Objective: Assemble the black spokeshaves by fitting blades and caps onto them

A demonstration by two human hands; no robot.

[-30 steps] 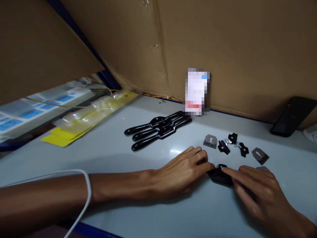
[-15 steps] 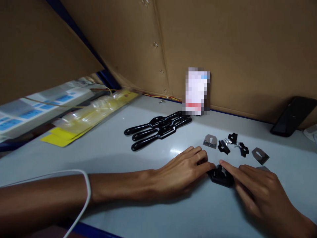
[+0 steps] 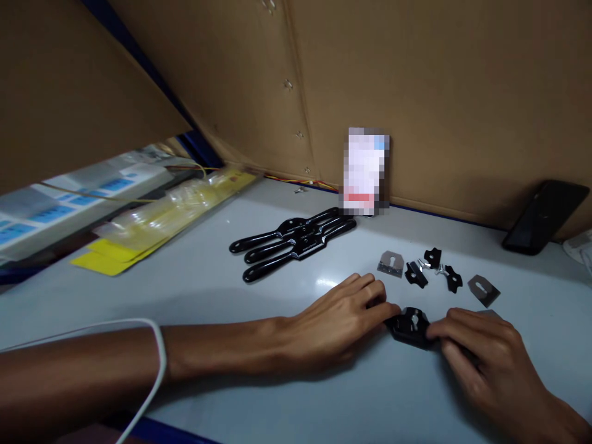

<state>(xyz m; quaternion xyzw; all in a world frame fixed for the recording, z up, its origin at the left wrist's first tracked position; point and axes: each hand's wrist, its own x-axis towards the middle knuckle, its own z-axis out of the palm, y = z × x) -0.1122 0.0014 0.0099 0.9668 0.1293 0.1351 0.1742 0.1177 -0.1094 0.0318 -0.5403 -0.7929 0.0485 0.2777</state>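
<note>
1. Head view, lower centre: the left hand [image 3: 349, 317] grasps the left end of a black tool [image 3: 407, 336], which is on the counter [image 3: 259, 407].
2. Lower right: the right hand [image 3: 494, 354] has its fingers bent around the tool's right end, grasping it; the handle there is mostly covered. The tool's middle section is exposed between both hands and shows a bright mark; whether opening or fitting cannot be told.
3. Right of centre, above the hands: small black plates [image 3: 454, 280] and silver screws [image 3: 422, 265] lie grouped between a slotted metal plate [image 3: 383, 264] and a second slotted plate [image 3: 488, 297].
4. Centre: three black two-handled tools [image 3: 309, 246] lie side by side.
5. Middle left: yellow sheets [image 3: 104, 261] lie partly under clear plastic.
6. Right edge: a dark phone-like object [image 3: 543, 216] leans against the cardboard [image 3: 444, 92].
7. Lower left: a white cable [image 3: 161, 354] crosses the left forearm.
</note>
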